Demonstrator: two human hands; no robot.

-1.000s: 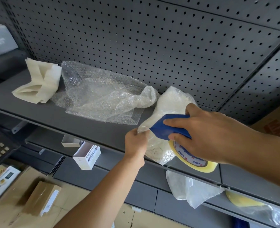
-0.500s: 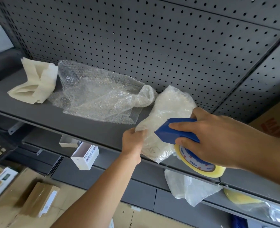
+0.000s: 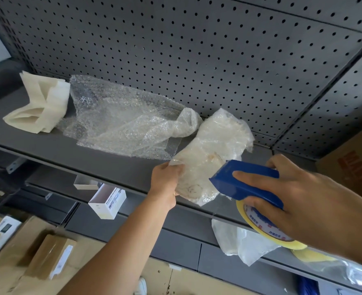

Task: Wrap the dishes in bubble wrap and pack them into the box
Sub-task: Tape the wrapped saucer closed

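Grey pegboard [image 3: 197,60] backs a grey metal shelf [image 3: 48,150], seen from the head camera at a slant.

At the front edge of the shelf, toward its right end, lies the wrapped dish [image 3: 210,152], a pale bundle in bubble wrap whose near end hangs slightly over the edge. The left hand [image 3: 165,184] reaches up from below and pinches the bundle's near left edge, with its fingers curled into the wrap.

The right hand [image 3: 299,201] grips a blue tape dispenser [image 3: 246,184], fingers folded over the top of its body and the thumb behind it. A yellow tape roll [image 3: 267,228] sits under the palm. The dispenser's nose is right up against the bundle's right side, though I cannot tell whether it touches.

Further along the shelf, a loose sheet of bubble wrap [image 3: 120,122] lies crumpled against the pegboard, one twisted end touching the wrapped dish. Just beside it, at the shelf's left end, a folded cream foam sheet [image 3: 41,107] stands partly open.

Below the front edge, a small white carton [image 3: 107,202] shows at a tilt. A thin plastic bag [image 3: 239,239] droops over the edge of a lower shelf under the right hand. A cardboard box with red print [image 3: 354,162] stands at the far right, and a taped brown parcel [image 3: 48,254] lies on flattened cardboard on the floor.
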